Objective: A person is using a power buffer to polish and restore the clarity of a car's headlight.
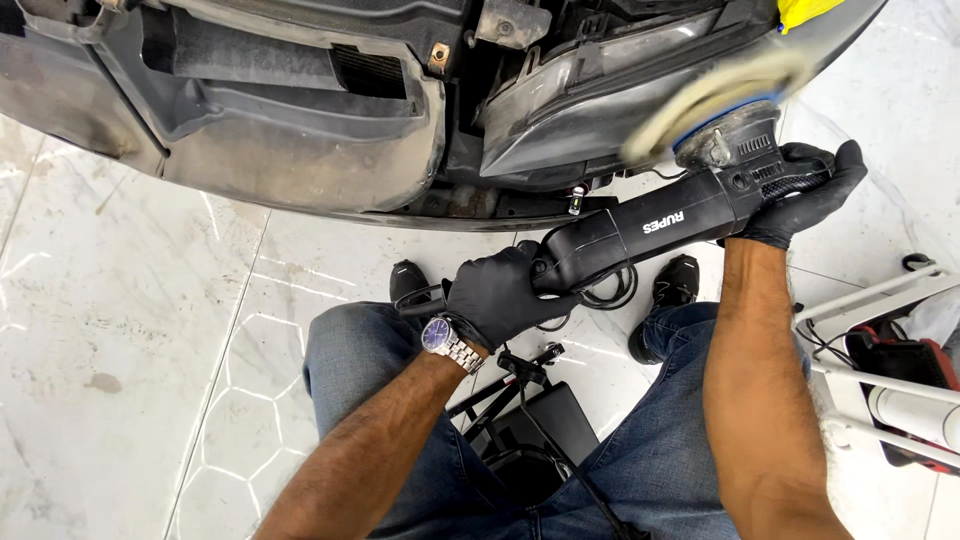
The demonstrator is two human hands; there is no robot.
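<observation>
Your left hand (500, 295) wraps the polisher (650, 225) handle, fingers curled tight. Your right hand (800, 195) clamps its head at two o'clock, pad (715, 95) on the headlight (590, 105).

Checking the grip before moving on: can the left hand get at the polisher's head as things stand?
Probably not freely: the right hand already covers the head of the polisher, while the left hand grips its rear handle.

Polisher (660, 225) sits between both hands: left hand (500, 295) on its rear grip, right hand (805, 195) on its head. Pad (715, 100) against the headlight (590, 105), bumper (250, 110) to its left. Wheeled rack (880, 360) at far right on the floor (120, 330).
</observation>
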